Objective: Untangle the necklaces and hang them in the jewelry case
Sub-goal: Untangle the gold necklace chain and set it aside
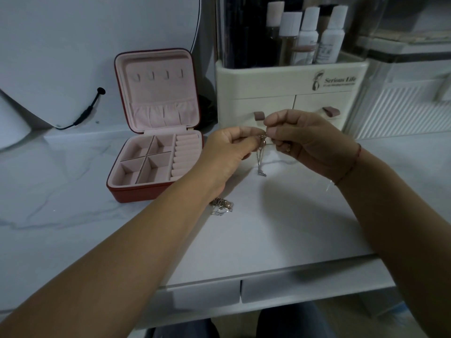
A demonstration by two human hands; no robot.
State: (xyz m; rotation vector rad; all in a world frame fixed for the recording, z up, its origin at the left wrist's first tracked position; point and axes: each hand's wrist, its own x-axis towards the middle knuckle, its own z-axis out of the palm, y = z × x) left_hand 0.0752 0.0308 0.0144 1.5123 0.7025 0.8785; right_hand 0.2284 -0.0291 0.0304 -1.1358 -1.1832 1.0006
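My left hand (227, 152) and my right hand (302, 142) meet above the white marble tabletop (268, 228), both pinching the top of a thin silver necklace (260, 159) that dangles down between them. A second tangle of chain (222, 207) lies on the tabletop under my left wrist. The red jewelry case (156, 132) stands open to the left, its pink lid upright with a row of small hooks (158, 75) and an elastic pocket. The hooks are bare.
A cream cosmetic organiser (290, 93) with bottles on top stands just behind my hands. A white rounded mirror (48, 57) with a black cable (85, 113) leans at the left. A ribbed clear box (402, 106) sits at the right. Drawer fronts line the table's near edge.
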